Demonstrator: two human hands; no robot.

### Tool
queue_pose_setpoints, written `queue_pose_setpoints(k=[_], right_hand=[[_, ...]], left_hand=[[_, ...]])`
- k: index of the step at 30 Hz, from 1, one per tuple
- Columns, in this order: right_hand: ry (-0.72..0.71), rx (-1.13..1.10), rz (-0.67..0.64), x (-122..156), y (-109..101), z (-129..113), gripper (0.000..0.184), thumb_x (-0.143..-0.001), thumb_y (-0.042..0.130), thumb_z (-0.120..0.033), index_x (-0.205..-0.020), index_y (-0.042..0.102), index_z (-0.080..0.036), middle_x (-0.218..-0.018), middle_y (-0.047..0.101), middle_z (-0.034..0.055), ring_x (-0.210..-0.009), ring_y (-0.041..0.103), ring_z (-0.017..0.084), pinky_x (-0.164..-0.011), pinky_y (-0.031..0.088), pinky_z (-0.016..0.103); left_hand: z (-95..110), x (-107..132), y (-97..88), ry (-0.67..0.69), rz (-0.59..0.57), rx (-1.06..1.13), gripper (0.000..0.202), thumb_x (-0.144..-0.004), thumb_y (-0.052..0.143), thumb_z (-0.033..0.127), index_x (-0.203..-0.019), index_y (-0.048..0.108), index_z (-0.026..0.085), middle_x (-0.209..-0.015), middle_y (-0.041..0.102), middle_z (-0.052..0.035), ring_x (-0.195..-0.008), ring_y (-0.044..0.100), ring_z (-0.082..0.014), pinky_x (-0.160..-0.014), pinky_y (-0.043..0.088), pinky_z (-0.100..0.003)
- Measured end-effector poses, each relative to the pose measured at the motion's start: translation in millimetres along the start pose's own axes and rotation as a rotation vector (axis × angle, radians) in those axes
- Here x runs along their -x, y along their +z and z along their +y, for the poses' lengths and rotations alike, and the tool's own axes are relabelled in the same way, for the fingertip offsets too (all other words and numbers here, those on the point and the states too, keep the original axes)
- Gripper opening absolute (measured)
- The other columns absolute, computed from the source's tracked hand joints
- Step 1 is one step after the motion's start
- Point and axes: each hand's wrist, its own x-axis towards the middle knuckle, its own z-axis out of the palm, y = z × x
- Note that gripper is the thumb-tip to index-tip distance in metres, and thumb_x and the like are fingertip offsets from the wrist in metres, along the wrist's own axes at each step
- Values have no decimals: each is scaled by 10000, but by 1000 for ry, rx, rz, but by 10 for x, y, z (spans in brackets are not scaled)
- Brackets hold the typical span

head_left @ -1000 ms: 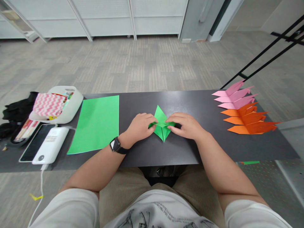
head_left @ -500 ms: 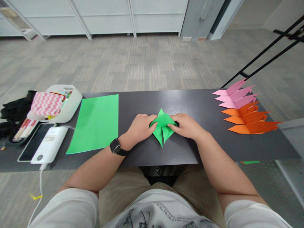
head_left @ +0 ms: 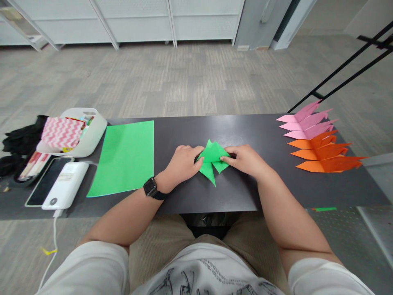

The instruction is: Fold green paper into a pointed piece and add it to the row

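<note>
a: where is the work?
b: at the middle of a dark tabletop [head_left: 178, 127], near the edge closest to the seated person. a folded green paper [head_left: 211, 153] rests there between two bare hands.

a: how is it held?
b: the left hand [head_left: 183, 164] pinches its left side between thumb and fingers; the right hand [head_left: 245, 159] does the same on the right, thumb on top. both grips are narrow, closed on the paper. how the fingertips sit underneath, i cannot tell.

a: how far along is it?
b: partway, i would judge. several folds are made: it is compact, with points at the far side and two flaps spreading toward the person. the flaps are uneven and it does not lie neatly flat, so this fold looks unfinished.

a: anything to compare it with?
b: yes. at the right end stand three pink pieces [head_left: 303, 123] and three orange pieces [head_left: 331, 165], in a row, with long pointed wings. the green one has no such wings yet. to the left lies a green sheet [head_left: 123, 159], flat and unfolded.
</note>
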Motion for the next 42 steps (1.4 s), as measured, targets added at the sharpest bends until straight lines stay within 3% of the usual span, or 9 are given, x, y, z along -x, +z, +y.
queue_pose_setpoints(k=[4,10,14,17,19,24,31,38,42], right_hand=[[7,39,15,-9,11,-4,165,-973,686,-351,-892,794,-258,-756,772,-6,-685,684,186,-654,428,306],[12,-22,9,-6,61,-68,182,-1000,673,-371,-965,815,-263,-800,788,-1,-722,715,191,-684,473,313],[-54,-118,245,16,38,-156,299,-1045,636,-420,-1264,788,-284,-1103,830,54,-967,759,246,-871,563,382],[-187,-79,353,49,-15,-234,302,-1071,604,-450,-1242,802,-300,-1161,810,80,-1078,732,279,-987,543,456],[-286,-24,302,68,-33,-267,307,-1079,588,-484,-1193,822,-322,-1143,808,75,-1085,713,288,-1011,509,488],[-420,100,132,75,20,-261,341,-1078,580,-531,-1162,844,-332,-1117,819,57,-1104,669,301,-1053,400,535],[-448,139,56,40,70,-255,383,-1105,520,-508,-1126,852,-319,-1231,830,47,-1182,660,306,-1081,345,537],[-474,177,-2,22,120,-290,397,-1116,508,-501,-1064,836,-282,-1157,850,48,-1172,671,302,-1180,258,567],[-458,191,-31,10,132,-312,437,-1121,492,-521,-1012,827,-263,-1075,856,53,-1152,673,295,-1223,211,582]], left_hand=[[16,4,11,15,14,19,191,-1056,601,371,-1154,704,244,-897,753,-21,-855,693,-234,-905,472,-405],[26,-16,11,-2,-7,77,384,-1106,512,428,-812,633,213,-711,658,-1,-694,615,-190,-780,430,-358],[32,-33,0,-48,-19,162,353,-1095,496,378,-813,637,218,-702,643,6,-670,603,-178,-697,400,-331],[37,-49,-2,-108,29,197,204,-1060,540,348,-968,678,229,-766,676,9,-718,635,-185,-707,424,-319],[34,-62,5,-133,63,232,140,-1028,563,313,-1023,681,239,-794,680,15,-727,627,-182,-695,425,-309],[-6,-88,42,-171,105,299,147,-1000,564,286,-923,675,227,-748,627,35,-686,550,-152,-671,399,-295],[-47,-106,65,-140,97,391,476,-1115,422,471,-735,529,206,-683,537,27,-667,493,-141,-659,367,-292],[-77,-160,46,-177,192,338,329,-1056,482,340,-755,515,210,-697,531,33,-670,477,-138,-671,363,-291],[-120,-202,72,-211,208,370,416,-1078,472,395,-719,561,203,-676,566,26,-666,527,-142,-659,394,-280]])
